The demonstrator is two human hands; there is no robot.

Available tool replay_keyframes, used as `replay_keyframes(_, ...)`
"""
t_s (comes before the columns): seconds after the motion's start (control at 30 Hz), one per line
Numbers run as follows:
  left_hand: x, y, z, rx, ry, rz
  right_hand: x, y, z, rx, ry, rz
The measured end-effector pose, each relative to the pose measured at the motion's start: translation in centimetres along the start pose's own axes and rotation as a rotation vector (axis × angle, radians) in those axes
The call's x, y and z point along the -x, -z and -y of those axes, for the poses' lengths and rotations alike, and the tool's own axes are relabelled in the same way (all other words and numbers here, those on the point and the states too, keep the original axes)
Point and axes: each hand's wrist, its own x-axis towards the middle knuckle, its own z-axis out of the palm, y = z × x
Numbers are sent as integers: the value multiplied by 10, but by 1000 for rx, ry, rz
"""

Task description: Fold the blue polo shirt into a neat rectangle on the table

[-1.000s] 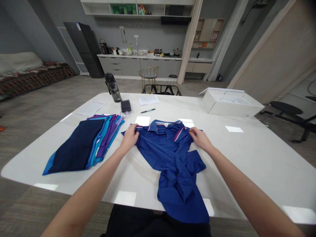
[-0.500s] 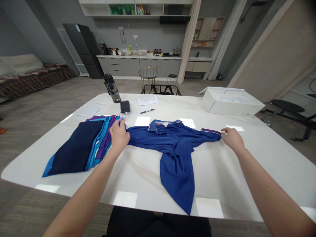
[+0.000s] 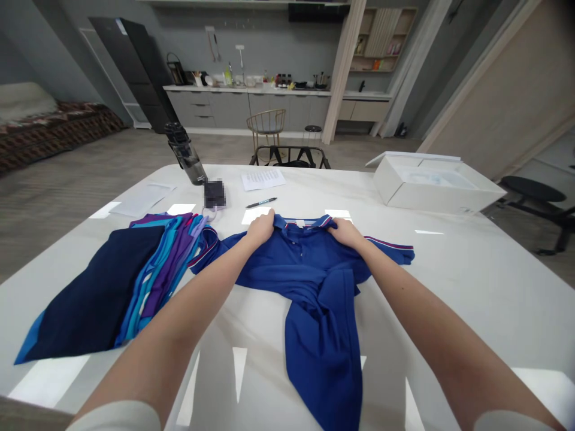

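Observation:
A blue polo shirt (image 3: pixel 309 257) with red and white trim lies spread on the white table (image 3: pixel 458 287), its collar at the far side and its lower part bunched and twisted toward me. My left hand (image 3: pixel 261 227) is closed on the shirt at the left end of the collar. At the collar's right end, my right hand (image 3: pixel 345 232) pinches the cloth. Both sleeves rest on the table, the left one touching the stack of folded clothes (image 3: pixel 103 287).
Beyond the shirt are a pen (image 3: pixel 262 203), a printed sheet (image 3: pixel 263 179), a blurred dark object (image 3: pixel 214 194) and a water bottle (image 3: pixel 187 155). Another sheet (image 3: pixel 144 199) lies far left. An open white box (image 3: pixel 438 185) stands at the back right.
Both hands have let go of the sleeve ends and moved inward to grip the collar. The left sleeve's trimmed cuff now shows. The view has shifted closer to the table.

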Motion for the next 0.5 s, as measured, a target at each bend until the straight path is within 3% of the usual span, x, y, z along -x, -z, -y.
replay_keyframes(0.17, -75, 4, -28, 136, 61, -246, -55, 16, -1, 79, -177, -236)
replay_keyframes(0.27, -102, -1, -47, 223, 79, -360, -80, 16, 2, -6, -237, -322)
replay_keyframes(0.33, -100, -8, -58, 188, 54, -392, -79, 12, 5, 0, -166, -277)
replay_keyframes(0.4, -81, -14, -64, 127, -20, -352, -61, 9, 7, 99, -26, -236)
replay_keyframes(0.5, -30, -19, -65, 99, -226, -112, -12, 10, 7, 271, 102, -205)
